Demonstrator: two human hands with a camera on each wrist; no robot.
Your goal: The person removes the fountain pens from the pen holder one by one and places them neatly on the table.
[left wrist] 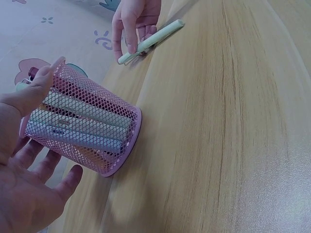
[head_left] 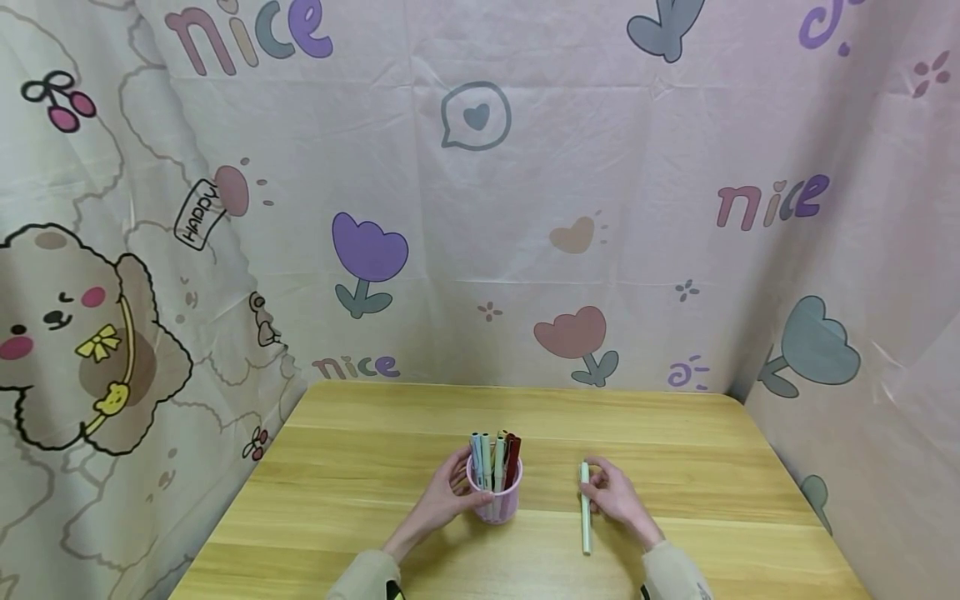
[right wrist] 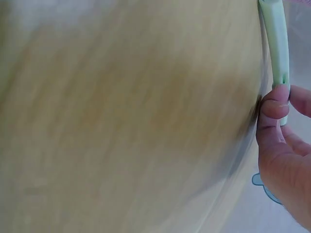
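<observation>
Wood first: a pale wooden table [head_left: 360,467] fills the near half of the scene, and behind it hangs a pink cloth backdrop [head_left: 570,150] printed with tulips, hearts and the word "nice". Near the middle of the table stands a pink mesh cup [head_left: 495,493], upright, with several pens [head_left: 495,454] sticking out of its top, among them pale blue, pale green and dark red ones. The left hand [head_left: 444,498] is at the cup's left side; in the left wrist view the thumb lies along the mesh near the rim while the fingers [left wrist: 46,167] are spread and loosely straight beneath the cup, cradling rather than clenching it. To the right, well apart from the cup, a pale green pen [head_left: 585,507] lies flat on the wood, its length running from far to near. The right hand [head_left: 617,496] is on the far end of it, fingertips [right wrist: 275,103] pinching the barrel close to that end, the other fingers curled beside it. The near end of the pen rests on the table.
</observation>
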